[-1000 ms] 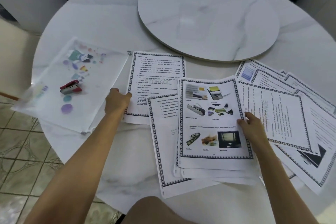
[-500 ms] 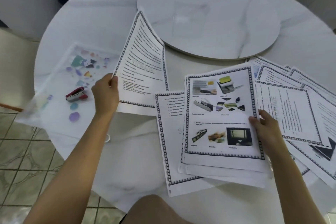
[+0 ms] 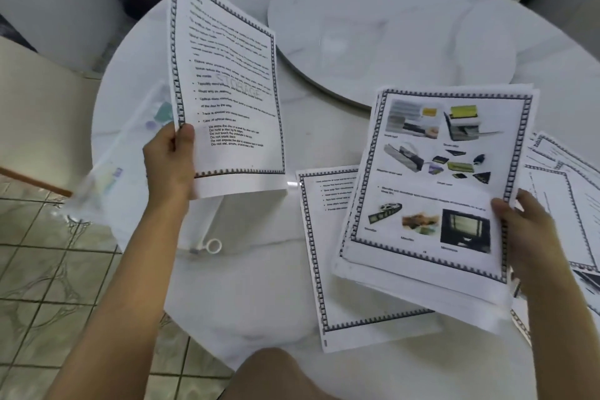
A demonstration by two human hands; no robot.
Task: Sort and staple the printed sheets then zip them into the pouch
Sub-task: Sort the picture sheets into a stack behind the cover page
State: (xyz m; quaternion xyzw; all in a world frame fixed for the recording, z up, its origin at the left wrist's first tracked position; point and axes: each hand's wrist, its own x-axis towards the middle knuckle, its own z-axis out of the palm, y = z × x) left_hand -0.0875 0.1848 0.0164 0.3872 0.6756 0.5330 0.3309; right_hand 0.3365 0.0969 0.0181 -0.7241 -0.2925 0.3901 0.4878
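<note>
My left hand (image 3: 170,161) pinches the lower left edge of a text sheet (image 3: 227,84) marked STORAGE and holds it up, tilted, above the table. My right hand (image 3: 527,230) grips the right edge of a small stack of sheets (image 3: 431,191), its top page showing pictures of devices, lifted slightly off the table. One bordered text sheet (image 3: 328,269) lies flat under that stack. More printed sheets (image 3: 565,178) spread out at the right. The clear zip pouch (image 3: 130,166) lies at the left table edge, mostly hidden by the raised sheet; its white zip ring (image 3: 212,246) shows.
A round marble table (image 3: 259,286) carries a raised turntable disc (image 3: 389,39) at the back. A pale chair seat (image 3: 35,120) stands at the left, over tiled floor (image 3: 48,286). My knee (image 3: 276,377) shows at the bottom edge.
My left hand has lifted the STORAGE sheet from the table and raised it higher. My right hand has raised the picture-topped stack a little. The stapler on the pouch is now hidden.
</note>
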